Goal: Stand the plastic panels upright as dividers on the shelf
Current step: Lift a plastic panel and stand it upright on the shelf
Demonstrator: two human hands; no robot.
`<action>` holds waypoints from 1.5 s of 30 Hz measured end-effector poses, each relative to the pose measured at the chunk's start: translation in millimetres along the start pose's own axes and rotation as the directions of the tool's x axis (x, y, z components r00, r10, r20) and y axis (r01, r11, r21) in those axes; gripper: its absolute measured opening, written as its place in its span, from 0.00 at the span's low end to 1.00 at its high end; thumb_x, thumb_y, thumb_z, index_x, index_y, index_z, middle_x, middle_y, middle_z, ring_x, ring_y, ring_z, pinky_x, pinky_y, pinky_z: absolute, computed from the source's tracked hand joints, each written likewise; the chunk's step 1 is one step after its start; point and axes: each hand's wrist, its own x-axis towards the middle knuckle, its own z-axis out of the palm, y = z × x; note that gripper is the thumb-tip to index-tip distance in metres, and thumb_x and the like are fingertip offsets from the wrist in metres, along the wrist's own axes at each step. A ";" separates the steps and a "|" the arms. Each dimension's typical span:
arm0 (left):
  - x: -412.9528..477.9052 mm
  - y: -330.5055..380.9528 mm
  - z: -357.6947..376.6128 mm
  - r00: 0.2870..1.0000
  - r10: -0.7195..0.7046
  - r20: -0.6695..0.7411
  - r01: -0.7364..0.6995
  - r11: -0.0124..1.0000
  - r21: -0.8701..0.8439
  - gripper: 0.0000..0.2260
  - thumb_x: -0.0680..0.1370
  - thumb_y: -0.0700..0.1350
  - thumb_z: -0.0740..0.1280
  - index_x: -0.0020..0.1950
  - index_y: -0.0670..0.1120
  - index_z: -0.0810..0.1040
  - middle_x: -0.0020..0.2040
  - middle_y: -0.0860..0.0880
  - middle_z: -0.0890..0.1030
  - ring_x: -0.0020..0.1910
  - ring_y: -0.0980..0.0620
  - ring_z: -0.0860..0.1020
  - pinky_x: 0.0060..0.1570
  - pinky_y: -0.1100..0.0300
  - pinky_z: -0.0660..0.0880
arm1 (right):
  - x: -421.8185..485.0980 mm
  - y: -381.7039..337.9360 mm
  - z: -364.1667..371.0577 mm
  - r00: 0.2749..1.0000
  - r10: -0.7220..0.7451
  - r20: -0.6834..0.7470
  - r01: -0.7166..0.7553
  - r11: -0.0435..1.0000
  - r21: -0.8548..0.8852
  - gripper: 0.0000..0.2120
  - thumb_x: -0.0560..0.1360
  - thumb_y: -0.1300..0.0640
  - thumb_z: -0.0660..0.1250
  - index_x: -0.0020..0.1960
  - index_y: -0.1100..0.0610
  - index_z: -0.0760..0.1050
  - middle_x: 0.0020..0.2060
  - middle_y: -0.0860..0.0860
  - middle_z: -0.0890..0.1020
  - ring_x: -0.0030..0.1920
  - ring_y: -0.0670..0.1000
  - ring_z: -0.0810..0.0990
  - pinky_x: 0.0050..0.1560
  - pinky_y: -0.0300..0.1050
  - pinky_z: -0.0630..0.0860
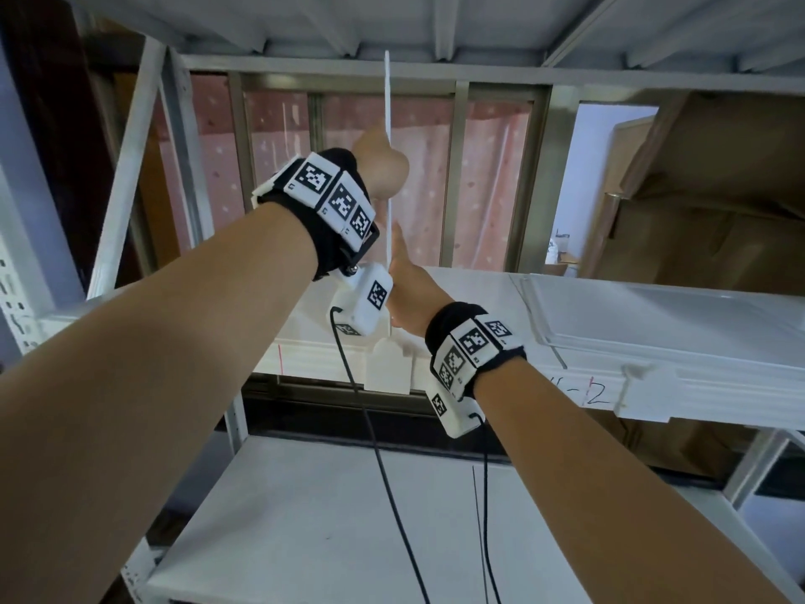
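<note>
A thin white plastic panel [387, 106] stands upright on the middle shelf [479, 294], seen edge-on, its top reaching the underside of the shelf above. My left hand [381, 167] presses against the panel's left face at mid height. My right hand [407, 281] rests flat along its right face near the bottom. The fingers of both hands are mostly hidden behind the panel and the wrists. A stack of several flat plastic panels [653, 316] lies on the same shelf to the right.
Brown cardboard boxes [714, 194] fill the shelf's far right. A lower shelf [326, 516] lies beneath. White metal uprights [126, 167] frame the left side. Black cables [383, 468] hang from both wrist devices. A window with pink curtain [435, 167] is behind.
</note>
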 end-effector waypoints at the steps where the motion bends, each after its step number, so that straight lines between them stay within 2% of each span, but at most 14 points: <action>1: 1.1 -0.2 0.2 1.000 -0.014 0.010 0.015 1.000 -0.026 0.11 0.81 0.31 0.56 0.61 0.29 0.72 0.68 0.35 0.73 0.43 0.44 0.73 0.34 0.63 0.70 | 0.7 0.8 1.5 1.000 0.008 0.000 -0.008 1.000 -0.009 0.40 0.82 0.58 0.57 0.79 0.50 0.30 0.33 0.47 0.71 0.31 0.47 0.75 0.39 0.44 0.75; 4: 1.3 -5.2 1.0 0.998 -0.055 0.034 0.060 0.986 -0.158 0.19 0.80 0.32 0.56 0.71 0.30 0.66 0.62 0.33 0.75 0.50 0.39 0.78 0.50 0.53 0.77 | -2.0 0.0 3.9 1.000 0.010 0.019 -0.010 1.000 -0.027 0.40 0.82 0.58 0.57 0.79 0.51 0.30 0.46 0.59 0.79 0.38 0.51 0.78 0.46 0.46 0.74; 7: 4.4 -8.6 4.2 0.997 -0.054 0.052 0.063 0.979 -0.196 0.19 0.80 0.32 0.57 0.71 0.32 0.67 0.45 0.39 0.76 0.48 0.41 0.75 0.50 0.52 0.73 | -1.1 1.6 6.2 1.000 0.021 -0.004 -0.021 1.000 -0.015 0.39 0.82 0.58 0.57 0.79 0.52 0.31 0.66 0.66 0.75 0.47 0.56 0.81 0.51 0.44 0.75; 9: -0.3 -7.2 6.5 0.998 -0.056 0.041 0.062 0.985 -0.162 0.19 0.80 0.32 0.57 0.72 0.33 0.67 0.48 0.42 0.77 0.54 0.40 0.76 0.52 0.52 0.74 | -1.5 7.1 13.1 0.999 0.033 -0.030 -0.034 0.999 -0.026 0.38 0.81 0.61 0.56 0.80 0.52 0.32 0.51 0.61 0.80 0.35 0.48 0.76 0.38 0.40 0.72; 11: -6.8 -9.3 12.1 0.998 -0.016 0.068 0.025 0.991 -0.134 0.21 0.80 0.32 0.57 0.74 0.33 0.64 0.60 0.38 0.77 0.57 0.39 0.77 0.48 0.53 0.77 | -6.3 15.3 18.6 0.999 0.041 -0.027 -0.043 0.998 -0.041 0.39 0.81 0.58 0.56 0.79 0.51 0.32 0.36 0.47 0.71 0.31 0.45 0.70 0.34 0.41 0.70; 13: -8.7 -14.9 16.8 0.993 0.036 0.112 -0.020 0.990 -0.140 0.22 0.78 0.32 0.58 0.73 0.34 0.65 0.55 0.37 0.76 0.49 0.42 0.77 0.32 0.59 0.74 | -11.0 22.2 21.8 0.999 0.033 -0.017 -0.034 0.999 -0.036 0.40 0.81 0.56 0.58 0.79 0.50 0.31 0.40 0.49 0.74 0.34 0.48 0.69 0.43 0.47 0.72; 16: -9.4 -19.7 15.7 0.990 0.046 0.133 -0.032 0.994 -0.107 0.22 0.77 0.32 0.58 0.72 0.34 0.66 0.45 0.42 0.75 0.41 0.44 0.77 0.30 0.60 0.71 | -11.3 24.9 23.1 0.999 0.051 -0.014 -0.051 0.999 -0.019 0.39 0.80 0.56 0.57 0.79 0.49 0.32 0.52 0.58 0.79 0.38 0.51 0.71 0.52 0.53 0.73; 19: -14.2 -15.0 15.7 0.995 0.022 0.097 -0.018 0.999 -0.045 0.20 0.77 0.31 0.57 0.70 0.33 0.67 0.36 0.46 0.71 0.34 0.47 0.74 0.28 0.60 0.68 | -11.7 21.3 22.4 0.999 0.036 -0.033 -0.036 0.999 -0.010 0.39 0.80 0.57 0.56 0.79 0.48 0.32 0.49 0.54 0.75 0.37 0.50 0.71 0.49 0.51 0.74; 23: -29.7 -6.7 12.4 0.998 0.017 0.059 -0.014 0.999 -0.053 0.20 0.79 0.31 0.57 0.71 0.32 0.67 0.44 0.41 0.75 0.45 0.41 0.77 0.35 0.61 0.73 | -22.6 11.0 18.3 0.996 0.083 -0.020 -0.084 0.996 -0.023 0.38 0.81 0.59 0.55 0.79 0.50 0.32 0.68 0.62 0.74 0.58 0.61 0.79 0.60 0.53 0.74; 26: -43.7 -10.6 9.9 0.995 -0.008 0.104 0.013 0.999 -0.044 0.13 0.79 0.31 0.57 0.62 0.32 0.73 0.39 0.43 0.74 0.39 0.44 0.76 0.29 0.65 0.72 | -30.3 2.8 16.7 0.992 0.125 -0.014 -0.125 0.991 -0.040 0.34 0.82 0.55 0.53 0.80 0.54 0.35 0.65 0.64 0.75 0.57 0.62 0.79 0.62 0.57 0.73; 30: -65.6 -43.4 25.2 0.984 -0.084 0.155 0.084 0.996 0.011 0.17 0.77 0.36 0.61 0.66 0.38 0.70 0.57 0.40 0.78 0.52 0.41 0.79 0.45 0.52 0.79 | -49.8 8.4 18.0 0.969 0.227 0.097 -0.198 0.949 -0.245 0.29 0.84 0.51 0.49 0.80 0.62 0.46 0.68 0.65 0.73 0.64 0.64 0.76 0.62 0.54 0.70; 34: -98.6 -91.7 47.2 0.954 -0.074 0.291 -0.001 0.969 0.248 0.26 0.78 0.53 0.60 0.74 0.45 0.65 0.68 0.44 0.75 0.61 0.42 0.77 0.61 0.51 0.74 | -73.8 33.0 20.8 0.983 0.154 0.101 -0.077 0.840 -0.536 0.26 0.82 0.45 0.51 0.76 0.57 0.60 0.73 0.57 0.70 0.70 0.59 0.71 0.70 0.57 0.65; 38: -105.8 -109.8 64.3 0.968 -0.066 0.242 -0.022 0.938 0.345 0.22 0.83 0.54 0.54 0.68 0.41 0.72 0.66 0.41 0.76 0.61 0.41 0.76 0.59 0.53 0.72 | -80.5 50.2 23.9 0.995 0.082 0.058 -0.023 0.747 -0.665 0.31 0.78 0.41 0.59 0.76 0.56 0.60 0.72 0.53 0.70 0.72 0.55 0.68 0.71 0.58 0.63; 45: -106.8 -111.6 77.3 0.985 -0.084 0.148 0.000 0.869 0.495 0.21 0.85 0.48 0.49 0.61 0.36 0.75 0.60 0.37 0.79 0.58 0.39 0.77 0.53 0.52 0.72 | -85.9 53.4 35.5 0.998 0.050 0.029 -0.012 0.668 -0.744 0.38 0.79 0.38 0.55 0.81 0.58 0.48 0.80 0.52 0.57 0.79 0.54 0.56 0.76 0.58 0.56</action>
